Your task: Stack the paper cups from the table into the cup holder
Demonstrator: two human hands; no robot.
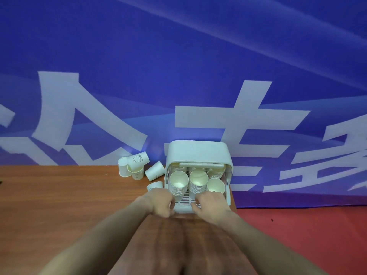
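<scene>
Both hands, left [161, 204] and right [211, 203], gripped the front edge of a white plastic cup holder [198, 153] on a wooden table [59, 195]; loose white paper cups [137, 165] lay beside it.

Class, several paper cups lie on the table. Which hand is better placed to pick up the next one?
Probably the left hand: the loose cups lie left of the cup holder, the nearest beside it. The right hand is across the holder.

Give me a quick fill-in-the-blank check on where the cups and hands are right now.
1. The cup holder stands on the ____ table.
2. The loose cups lie to the ____ of the holder.
3. Both the left hand and right hand are at the holder's ____ edge.

Missing: wooden; left; front
</scene>
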